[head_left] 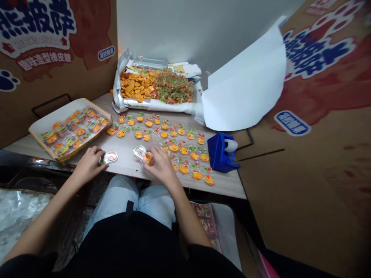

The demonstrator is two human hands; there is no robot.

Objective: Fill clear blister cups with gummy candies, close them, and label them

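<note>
My left hand [90, 163] is closed by the front edge of the table, its thumb and fingers around one end of a small clear plastic shell [110, 156] with a little red showing in it. In my right hand [161, 164] is another clear plastic shell [140, 151], pinched at the end where an orange candy [148, 157] shows. Rows of similar shells with orange gummy discs [183, 169] and red and green bits lie to the right of and beyond my right hand. Left of my left hand stands a shallow carton [37, 130] with several filled, labelled packs [71, 139].
At the back, a foil-lined tray [136, 103] holds heaped orange discs [136, 85] and red-green pieces [174, 87]. A blue tape dispenser [219, 152] stands at the right end. Large cardboard boxes [313, 173] flank the table. A white sheet [246, 83] leans at the back right.
</note>
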